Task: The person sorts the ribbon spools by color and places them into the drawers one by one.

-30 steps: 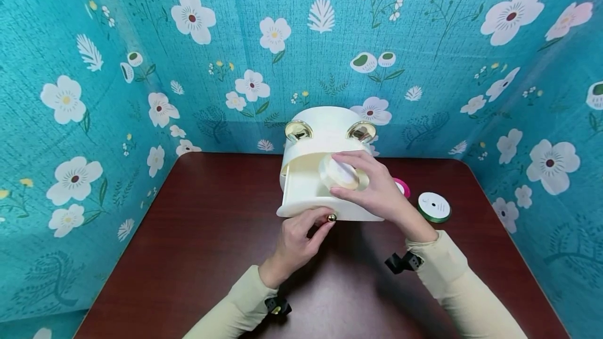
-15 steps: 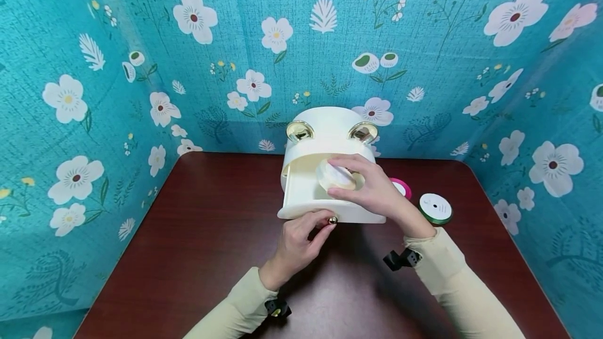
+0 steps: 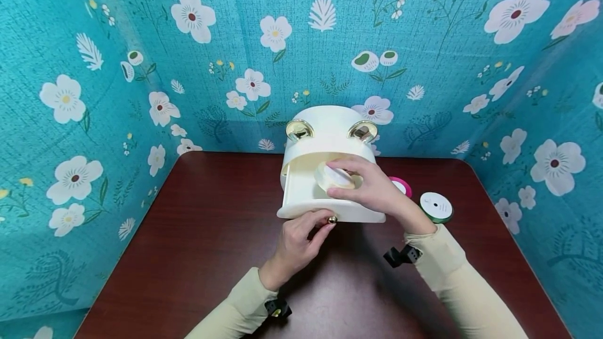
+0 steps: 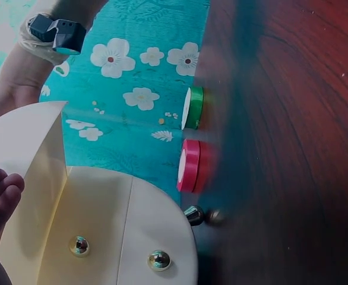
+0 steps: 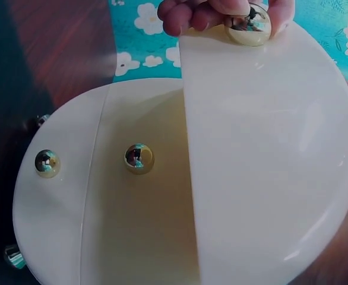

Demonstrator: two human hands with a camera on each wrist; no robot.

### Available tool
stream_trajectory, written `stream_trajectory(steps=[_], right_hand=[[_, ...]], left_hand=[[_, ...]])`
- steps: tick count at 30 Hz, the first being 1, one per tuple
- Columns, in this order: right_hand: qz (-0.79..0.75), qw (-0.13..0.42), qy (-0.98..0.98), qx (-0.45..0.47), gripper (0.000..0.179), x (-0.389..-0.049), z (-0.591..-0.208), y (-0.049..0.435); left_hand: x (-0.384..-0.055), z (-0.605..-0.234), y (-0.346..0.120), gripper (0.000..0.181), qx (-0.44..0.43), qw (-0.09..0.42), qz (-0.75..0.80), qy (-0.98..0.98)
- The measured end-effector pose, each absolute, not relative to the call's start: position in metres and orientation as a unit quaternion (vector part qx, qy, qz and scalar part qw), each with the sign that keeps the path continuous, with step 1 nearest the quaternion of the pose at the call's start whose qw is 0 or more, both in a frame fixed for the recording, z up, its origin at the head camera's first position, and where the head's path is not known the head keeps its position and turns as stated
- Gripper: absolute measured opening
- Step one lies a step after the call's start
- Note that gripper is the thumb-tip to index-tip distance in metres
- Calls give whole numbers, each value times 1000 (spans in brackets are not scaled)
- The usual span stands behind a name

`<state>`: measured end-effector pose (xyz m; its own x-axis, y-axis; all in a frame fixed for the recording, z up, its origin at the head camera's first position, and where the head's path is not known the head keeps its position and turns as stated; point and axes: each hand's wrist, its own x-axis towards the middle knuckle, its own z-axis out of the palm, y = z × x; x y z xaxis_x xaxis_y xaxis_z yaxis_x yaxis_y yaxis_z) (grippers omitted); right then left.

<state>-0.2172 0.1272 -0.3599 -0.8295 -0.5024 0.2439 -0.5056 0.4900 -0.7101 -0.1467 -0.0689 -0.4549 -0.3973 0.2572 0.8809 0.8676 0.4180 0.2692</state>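
A small white cabinet (image 3: pixel 330 119) with gold ears stands at the back of the table, its top drawer (image 3: pixel 296 184) pulled out. My left hand (image 3: pixel 294 242) pinches the gold knob (image 3: pixel 332 219) on that drawer's front. Over the drawer, my right hand (image 3: pixel 372 187) holds a white ribbon spool (image 3: pixel 324 178) between thumb and fingers, tilted. Whether the spool touches the drawer floor I cannot tell. Seen from the right wrist, the drawer front (image 5: pixel 269 154) hides the spool and most of the right hand. Left-hand fingers (image 5: pixel 203 16) show beside the knob there.
To the cabinet's right lie a pink ribbon spool (image 4: pixel 189 166) and a green ribbon spool (image 3: pixel 435 206). Lower on the cabinet front are two more gold knobs, the nearer to the drawer being a round knob (image 5: pixel 139 158). Flowered blue cloth (image 3: pixel 254 56) hangs around the dark table (image 3: pixel 212 234).
My right hand has shifted slightly left with the white ribbon spool, which now tilts a little differently over the drawer. The left hand stays on the knob, and the drawer remains out.
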Motion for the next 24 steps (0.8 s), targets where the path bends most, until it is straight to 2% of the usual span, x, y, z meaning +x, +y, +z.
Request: stream_trajectory(steps=[8, 18, 24], right_hand=[[394, -13, -871, 294, 63, -220, -360, 127], [372, -5, -870, 323, 61, -226, -363, 125], [359, -27, -875, 323, 60, -227, -361, 124]], left_hand=[[-145, -458, -69, 26, -377, 396, -385, -744], [-145, -457, -69, 28, -379, 398, -380, -744], [-146, -455, -70, 27, -381, 398, -381, -742]])
